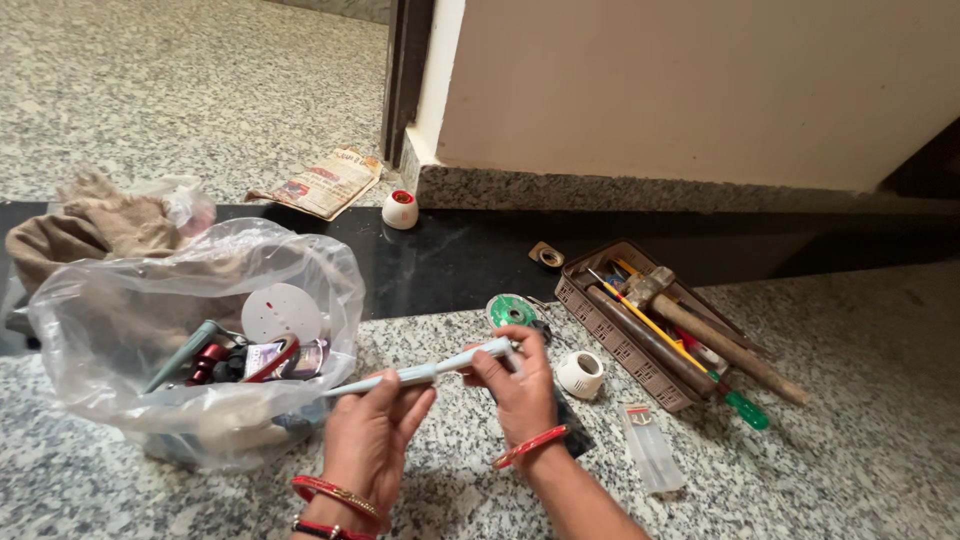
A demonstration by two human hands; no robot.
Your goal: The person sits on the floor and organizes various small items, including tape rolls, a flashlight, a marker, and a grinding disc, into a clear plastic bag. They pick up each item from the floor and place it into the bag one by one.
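Left hand: the left hand sits lowest in the view, wrist cut off by the bottom edge; fingers curled around the near end of a pale blue rod, thumb on top.
Right hand: the right hand pinches the far end of the same rod between thumb and fingertips; its forearm runs out of the picture at the bottom.
Rod: held level above the speckled stone floor, between the plastic bag and the tool tray; what kind of tool it is cannot be told.
Bangles: three counted, two red ones on the left wrist, partly cropped, and one on the right.
Plastic bag: one clear bag, just left of the hands; through it a white disc and dark and red parts show, blurred by the film.
Dark item: something dark under the right wrist, mostly hidden.
Tool tray: one brown slotted tray, right of the hands, with a wooden-handled hammer and a green-handled screwdriver sticking out over its edge.
White fittings: two, one beside the tray, one with a red centre near the wall.
Green reel: one, partly behind the right hand.
Clear packet: one, near the right forearm.
Cloth: a tan heap behind the bag, partly covered.
Paper: one folded printed sheet.
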